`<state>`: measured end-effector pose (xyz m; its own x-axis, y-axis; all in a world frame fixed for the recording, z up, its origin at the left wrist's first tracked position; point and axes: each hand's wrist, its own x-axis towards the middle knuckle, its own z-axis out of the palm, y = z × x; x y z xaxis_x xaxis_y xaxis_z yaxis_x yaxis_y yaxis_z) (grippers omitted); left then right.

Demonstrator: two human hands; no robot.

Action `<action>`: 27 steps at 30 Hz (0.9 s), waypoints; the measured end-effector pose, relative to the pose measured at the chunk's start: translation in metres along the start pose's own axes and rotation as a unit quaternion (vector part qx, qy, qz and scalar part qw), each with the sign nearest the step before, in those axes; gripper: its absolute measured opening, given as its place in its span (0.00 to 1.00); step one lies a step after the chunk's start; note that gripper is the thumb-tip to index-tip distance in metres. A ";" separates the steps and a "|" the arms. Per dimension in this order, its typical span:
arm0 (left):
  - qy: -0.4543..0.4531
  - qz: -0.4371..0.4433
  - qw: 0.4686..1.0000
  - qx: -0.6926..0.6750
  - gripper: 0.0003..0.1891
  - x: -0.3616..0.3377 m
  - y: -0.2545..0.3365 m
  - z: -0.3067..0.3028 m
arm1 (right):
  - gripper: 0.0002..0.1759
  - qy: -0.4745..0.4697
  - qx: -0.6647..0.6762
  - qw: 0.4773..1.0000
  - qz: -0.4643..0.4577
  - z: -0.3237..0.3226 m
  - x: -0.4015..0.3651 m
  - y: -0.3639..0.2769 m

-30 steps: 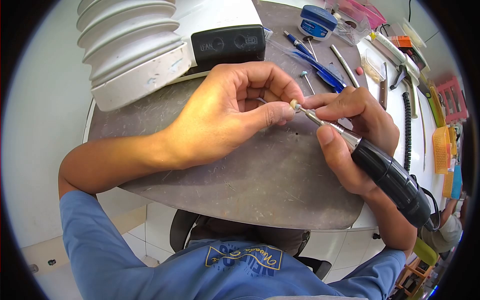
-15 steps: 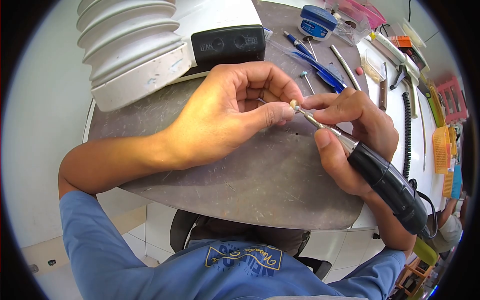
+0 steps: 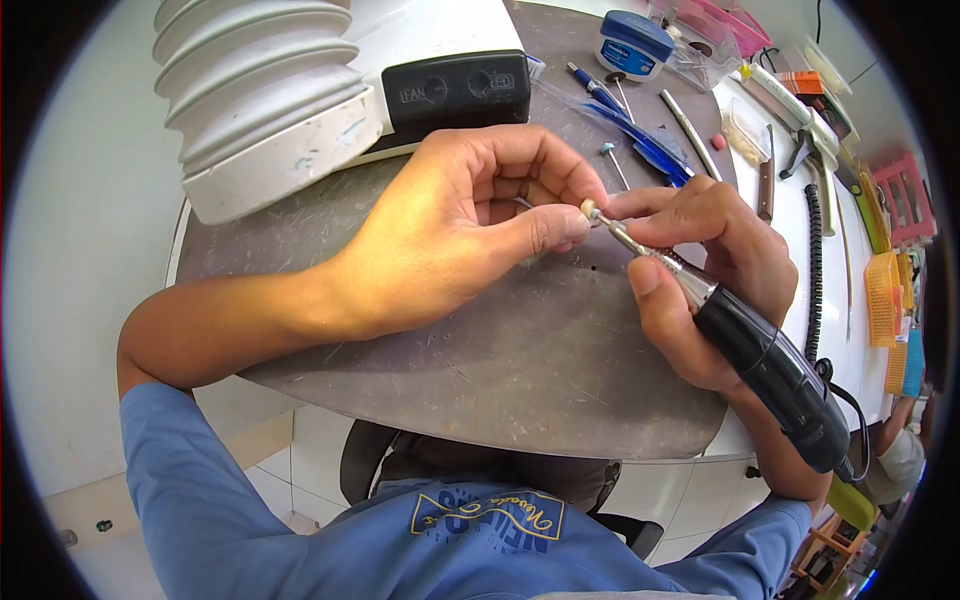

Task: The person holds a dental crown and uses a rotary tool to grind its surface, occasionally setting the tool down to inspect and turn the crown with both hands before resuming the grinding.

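Observation:
My left hand (image 3: pixel 455 225) pinches a small cream-coloured piece like a dental crown (image 3: pixel 588 206) between thumb and index fingertips; the fingers mostly cover it. In my right hand (image 3: pixel 735 240) is a rotary handpiece (image 3: pixel 770 350) with a black body and silver nose, gripped like a pen. Its small grey tip (image 3: pixel 597 215) meets the piece right at my left fingertips. The fingertips of both hands come close together there, above the grey worktop (image 3: pixel 480 370).
A white machine with a FAN and LED panel (image 3: pixel 457 90) and a ribbed white hose (image 3: pixel 260 80) stands at back left. Behind my hands lie a blue-lidded jar (image 3: pixel 635 45), a blue brush (image 3: pixel 645 140) and a knife (image 3: pixel 767 185). A coiled black cord (image 3: pixel 814 270) runs at the right.
The handpiece's rear end and cable have shifted slightly, tilting the tool a little. Both hands stay almost in place.

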<state>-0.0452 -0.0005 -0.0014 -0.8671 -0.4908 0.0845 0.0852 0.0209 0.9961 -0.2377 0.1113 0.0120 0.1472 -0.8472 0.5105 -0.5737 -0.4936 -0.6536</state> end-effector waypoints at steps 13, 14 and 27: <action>0.000 0.007 1.000 -0.001 0.09 0.001 -0.001 -0.001 | 0.08 -0.005 0.016 0.999 0.031 -0.002 0.001 -0.001; 0.001 0.007 1.000 -0.002 0.09 0.002 -0.001 -0.001 | 0.08 -0.006 0.016 0.999 0.031 -0.001 0.001 -0.001; 0.020 -0.027 0.999 -0.033 0.10 0.002 0.005 0.001 | 0.13 -0.003 0.028 0.998 0.060 -0.005 -0.002 -0.001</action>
<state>-0.0470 -0.0006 0.0036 -0.8512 -0.5241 0.0286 0.0723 -0.0630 0.9954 -0.2418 0.1142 0.0146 0.0850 -0.9017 0.4240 -0.5411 -0.3990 -0.7402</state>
